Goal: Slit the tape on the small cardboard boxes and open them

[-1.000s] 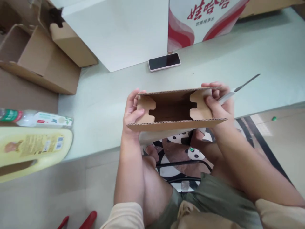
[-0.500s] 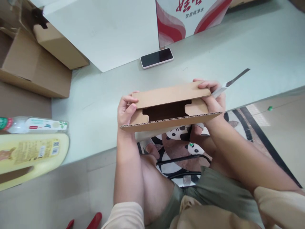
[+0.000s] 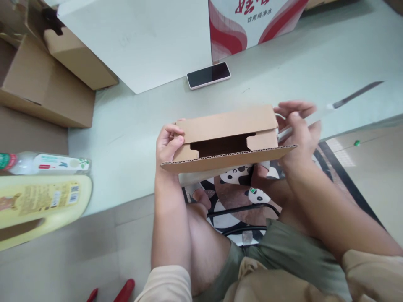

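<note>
A small brown corrugated cardboard box (image 3: pixel 226 126) is held over the near edge of the pale green table (image 3: pixel 132 138), its far flap folded partly down over the dark opening. My left hand (image 3: pixel 168 142) grips the box's left end, thumb on the side flap. My right hand (image 3: pixel 297 128) is at the box's right end, blurred by motion, fingers curled round the handle of a box cutter (image 3: pixel 352 96) whose thin dark blade points right over the table. My bare knees and green shorts show below.
A phone (image 3: pixel 208 75) lies face up behind the box. A large white box (image 3: pixel 141 37) and a red-and-white carton (image 3: pixel 252 21) stand at the back. Open cardboard boxes (image 3: pixel 47 79) sit far left. A plastic bottle (image 3: pixel 44 163) and a yellow jug (image 3: pixel 37 205) lie at the left edge.
The far flap came down over the box opening. My right hand has lifted off the box's right corner and moved right with the cutter; the left hand keeps its grip.
</note>
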The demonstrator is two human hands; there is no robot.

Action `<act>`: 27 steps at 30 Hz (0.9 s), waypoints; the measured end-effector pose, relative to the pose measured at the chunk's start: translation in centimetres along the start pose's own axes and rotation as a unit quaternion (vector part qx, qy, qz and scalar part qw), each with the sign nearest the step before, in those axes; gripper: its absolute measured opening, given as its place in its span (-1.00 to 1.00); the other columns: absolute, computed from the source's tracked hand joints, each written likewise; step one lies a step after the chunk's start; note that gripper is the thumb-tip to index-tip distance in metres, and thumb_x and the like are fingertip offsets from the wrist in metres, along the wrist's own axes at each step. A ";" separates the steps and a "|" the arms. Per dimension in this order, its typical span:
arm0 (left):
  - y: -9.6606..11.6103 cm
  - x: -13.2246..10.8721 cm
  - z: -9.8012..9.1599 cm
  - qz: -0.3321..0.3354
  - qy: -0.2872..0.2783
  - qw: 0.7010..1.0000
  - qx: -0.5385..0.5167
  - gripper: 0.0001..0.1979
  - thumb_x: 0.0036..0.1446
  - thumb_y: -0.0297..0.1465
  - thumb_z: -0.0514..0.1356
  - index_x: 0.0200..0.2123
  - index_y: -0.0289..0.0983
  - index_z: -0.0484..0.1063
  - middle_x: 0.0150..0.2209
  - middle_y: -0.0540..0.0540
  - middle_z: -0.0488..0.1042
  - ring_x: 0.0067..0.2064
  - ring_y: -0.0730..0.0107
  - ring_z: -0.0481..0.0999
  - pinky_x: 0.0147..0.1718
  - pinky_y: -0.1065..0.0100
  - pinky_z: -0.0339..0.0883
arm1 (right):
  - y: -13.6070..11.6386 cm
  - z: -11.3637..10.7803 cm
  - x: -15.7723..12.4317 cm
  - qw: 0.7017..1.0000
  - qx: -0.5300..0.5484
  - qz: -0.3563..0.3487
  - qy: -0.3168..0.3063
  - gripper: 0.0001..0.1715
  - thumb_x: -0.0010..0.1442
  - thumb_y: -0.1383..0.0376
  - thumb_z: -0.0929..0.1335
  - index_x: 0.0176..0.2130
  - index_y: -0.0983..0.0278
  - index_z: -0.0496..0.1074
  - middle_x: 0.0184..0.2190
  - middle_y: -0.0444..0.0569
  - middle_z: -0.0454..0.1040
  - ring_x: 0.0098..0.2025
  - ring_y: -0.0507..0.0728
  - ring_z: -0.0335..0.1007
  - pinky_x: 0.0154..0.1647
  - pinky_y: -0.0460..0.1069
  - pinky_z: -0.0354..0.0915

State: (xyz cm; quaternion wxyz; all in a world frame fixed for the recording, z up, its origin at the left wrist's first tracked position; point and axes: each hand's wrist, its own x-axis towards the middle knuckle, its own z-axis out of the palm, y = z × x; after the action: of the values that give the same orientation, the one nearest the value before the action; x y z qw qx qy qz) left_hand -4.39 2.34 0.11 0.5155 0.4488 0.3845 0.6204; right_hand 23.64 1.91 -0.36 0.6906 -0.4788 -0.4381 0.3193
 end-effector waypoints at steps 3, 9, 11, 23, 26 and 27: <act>-0.3 0.1 0.0 -0.005 0.003 1.000 -0.006 -0.70 -0.11 -0.24 0.45 -0.36 -0.19 0.44 -0.10 -0.08 0.54 -0.08 0.21 0.58 0.08 0.01 0.50 | -1.4 -0.1 -0.2 0.994 0.062 -0.039 0.079 -0.87 0.14 0.17 0.39 -0.32 0.12 0.35 -0.59 -0.25 0.11 -0.65 -0.03 0.03 -0.65 -0.08 0.02; 0.2 0.0 0.5 -0.011 0.014 1.000 0.000 -0.77 -0.10 -0.29 0.38 -0.37 -0.18 0.44 -0.11 -0.06 0.54 -0.08 0.23 0.55 0.13 0.03 0.43 | -2.7 -0.3 -2.5 0.993 -0.058 -0.085 -0.055 -0.45 0.04 -0.26 0.43 -0.16 0.03 0.40 -0.39 -0.13 0.22 -0.47 0.06 0.19 -0.52 0.01 0.17; 0.5 0.0 0.7 -0.014 0.020 1.000 0.018 -0.85 -0.09 -0.31 0.34 -0.40 -0.18 0.47 -0.16 -0.05 0.54 -0.03 0.20 0.53 0.17 0.03 0.37 | -2.4 -0.3 -3.0 0.988 -0.104 -0.087 -0.077 -0.45 0.06 -0.15 0.47 -0.07 0.03 0.39 -0.29 -0.08 0.30 -0.30 0.13 0.35 -0.35 0.06 0.36; 1.2 -0.8 0.8 -0.028 -0.021 0.999 0.020 -0.73 -0.08 -0.14 0.42 -0.40 -0.16 0.51 -0.12 -0.10 0.53 0.06 0.10 0.50 0.11 0.12 0.37 | -2.9 -0.5 -2.6 0.966 -0.201 -0.074 -0.144 -0.69 0.27 0.08 0.37 -0.03 0.11 0.51 0.24 0.07 0.35 0.39 0.37 0.21 0.45 0.40 0.10; 1.2 -0.7 0.7 -0.050 -0.018 0.998 0.020 -0.73 -0.17 -0.21 0.45 -0.43 -0.16 0.49 -0.09 -0.09 0.53 0.05 0.09 0.49 0.10 0.09 0.38 | -3.3 -0.3 -2.7 0.969 -0.198 -0.064 -0.131 -0.69 0.28 0.03 0.37 -0.08 0.11 0.55 0.22 0.10 0.37 0.37 0.40 0.22 0.42 0.43 0.13; 1.2 -0.6 0.6 -0.052 -0.015 0.998 0.020 -0.74 -0.17 -0.23 0.44 -0.43 -0.17 0.48 -0.08 -0.09 0.53 0.05 0.09 0.49 0.11 0.08 0.38 | -3.2 -0.2 -2.7 0.970 -0.193 -0.063 -0.130 -0.69 0.27 0.02 0.37 -0.10 0.11 0.56 0.22 0.10 0.37 0.38 0.40 0.21 0.42 0.43 0.13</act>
State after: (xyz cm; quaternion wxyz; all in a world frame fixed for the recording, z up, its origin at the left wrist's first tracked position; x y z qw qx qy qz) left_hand -4.10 1.55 1.36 0.5434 0.4478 0.4123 0.5782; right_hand 22.80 -1.56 1.81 0.5407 -0.5292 -0.6066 0.2441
